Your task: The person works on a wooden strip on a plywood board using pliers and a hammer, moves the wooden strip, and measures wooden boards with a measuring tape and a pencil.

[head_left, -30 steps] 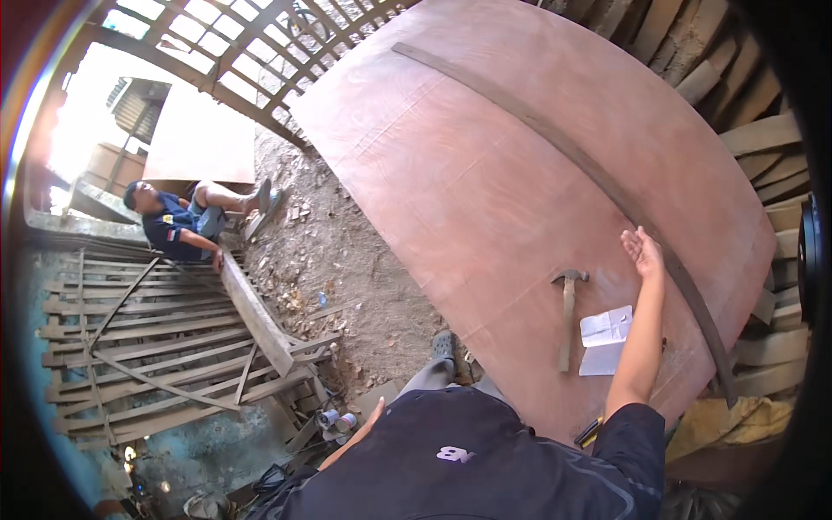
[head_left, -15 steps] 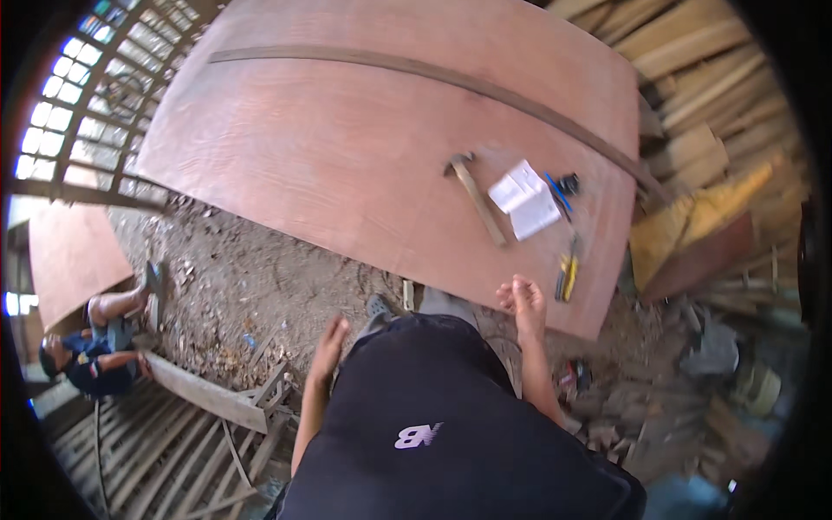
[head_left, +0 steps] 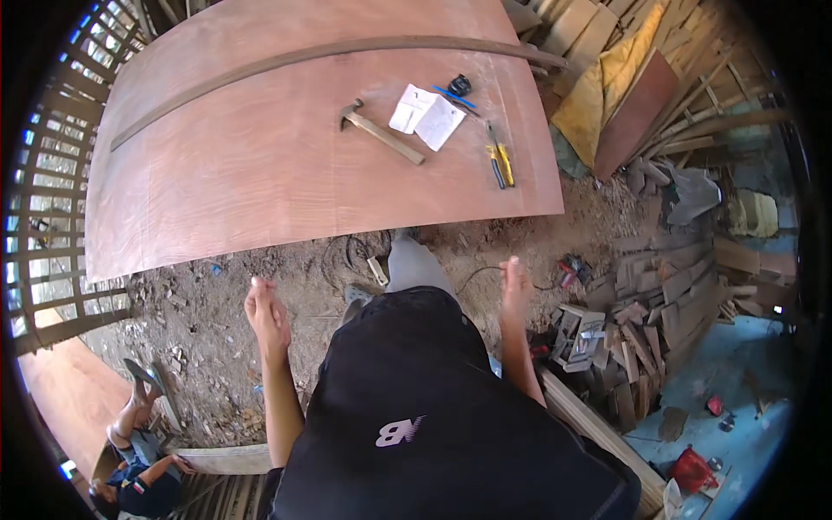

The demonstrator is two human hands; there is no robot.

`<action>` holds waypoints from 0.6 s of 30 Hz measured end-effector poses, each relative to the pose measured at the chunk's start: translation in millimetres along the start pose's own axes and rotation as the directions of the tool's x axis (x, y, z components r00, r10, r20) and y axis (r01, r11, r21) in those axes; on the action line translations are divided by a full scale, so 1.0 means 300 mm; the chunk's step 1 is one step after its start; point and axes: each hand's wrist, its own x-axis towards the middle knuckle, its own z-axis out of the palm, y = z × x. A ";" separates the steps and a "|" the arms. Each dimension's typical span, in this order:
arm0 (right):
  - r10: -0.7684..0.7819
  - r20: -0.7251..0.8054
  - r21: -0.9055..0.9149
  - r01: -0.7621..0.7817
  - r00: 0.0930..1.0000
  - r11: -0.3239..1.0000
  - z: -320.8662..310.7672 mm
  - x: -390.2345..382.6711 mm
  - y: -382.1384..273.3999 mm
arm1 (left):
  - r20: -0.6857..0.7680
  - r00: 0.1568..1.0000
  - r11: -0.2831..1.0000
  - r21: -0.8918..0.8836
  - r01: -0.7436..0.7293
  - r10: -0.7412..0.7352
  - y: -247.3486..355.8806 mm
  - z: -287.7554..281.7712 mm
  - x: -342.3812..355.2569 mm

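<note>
our left hand (head_left: 267, 316) and right hand (head_left: 515, 293) had loosely curled, empty fingers; toward twelve o'clock, the hammer (head_left: 386, 139) looked head-heavy, best held mid-handle.

A wooden lattice wall (head_left: 74, 260) curves down the left side, daylight bright through its gaps. The bare dirt floor (head_left: 208, 334) is strewn with small debris (head_left: 178, 360). At right, wood offcuts (head_left: 637, 334) lie heaped near a pale-blue surface (head_left: 754, 347), floor or wall unclear; rough boards (head_left: 568, 30) crowd the upper right.
</note>
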 end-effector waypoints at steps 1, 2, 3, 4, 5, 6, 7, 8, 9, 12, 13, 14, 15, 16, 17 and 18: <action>-0.018 0.036 -0.068 0.020 0.999 0.997 -0.016 -0.001 0.050 | -0.035 0.998 0.997 -0.059 0.049 -0.051 -0.021 0.011 -0.027; -0.010 0.036 -0.064 0.012 0.999 0.998 -0.013 0.004 0.067 | -0.079 0.992 0.989 -0.116 0.088 -0.097 -0.042 0.009 -0.054; -0.064 0.098 -0.061 0.070 0.993 0.996 0.005 0.025 0.069 | -0.085 0.988 0.985 -0.127 0.115 -0.126 -0.068 0.011 -0.069; -0.118 0.164 -0.053 0.129 0.979 0.990 0.027 0.055 0.067 | -0.091 0.989 0.987 -0.120 0.109 -0.121 -0.093 0.014 -0.090; -0.115 0.169 -0.044 0.124 0.979 0.991 0.055 0.096 0.060 | -0.066 0.988 0.983 -0.126 0.132 -0.141 -0.111 0.045 -0.108; -0.154 0.213 -0.065 0.171 0.965 0.983 0.089 0.149 0.041 | -0.043 0.986 0.979 -0.133 0.152 -0.159 -0.129 0.065 -0.120; -0.192 0.260 -0.082 0.219 0.946 0.972 0.130 0.210 0.018 | 0.073 0.979 0.966 -0.166 0.198 -0.188 -0.142 0.072 -0.129; -0.219 0.277 -0.090 0.252 0.936 0.964 0.177 0.277 -0.006 | 0.066 0.981 0.969 -0.160 0.191 -0.182 -0.146 0.109 -0.121; -0.245 0.300 -0.097 0.285 0.922 0.954 0.233 0.344 -0.035 | 0.088 0.975 0.978 -0.017 0.206 -0.204 -0.146 0.155 -0.114; -0.249 0.381 -0.171 0.332 0.890 0.927 0.370 0.549 -0.128 | 0.140 0.962 0.959 0.196 0.207 -0.236 -0.140 0.257 -0.087; -0.189 0.434 -0.188 0.294 0.881 0.937 0.402 0.640 -0.137 | 0.125 0.969 0.952 0.250 0.178 -0.214 -0.125 0.319 -0.077; -0.127 0.487 -0.208 0.256 0.864 0.944 0.430 0.722 -0.138 | 0.109 0.976 0.941 0.303 0.150 -0.191 -0.114 0.369 -0.071; -0.123 0.496 -0.204 0.253 0.860 0.946 0.444 0.805 -0.128 | 0.098 0.977 0.939 0.308 0.152 -0.190 -0.110 0.397 -0.068; -0.199 0.452 -0.311 0.362 0.870 0.878 0.447 0.886 -0.118 | 0.084 0.979 0.935 0.322 0.148 -0.184 -0.102 0.423 -0.068; -0.284 0.421 -0.411 0.460 0.862 0.787 0.458 0.953 -0.119 | 0.065 0.983 0.932 0.334 0.141 -0.172 -0.102 0.442 -0.066; -0.282 0.434 -0.402 0.464 0.856 0.789 0.459 1.011 -0.113 | 0.050 0.985 0.931 0.337 0.140 -0.166 -0.107 0.463 -0.071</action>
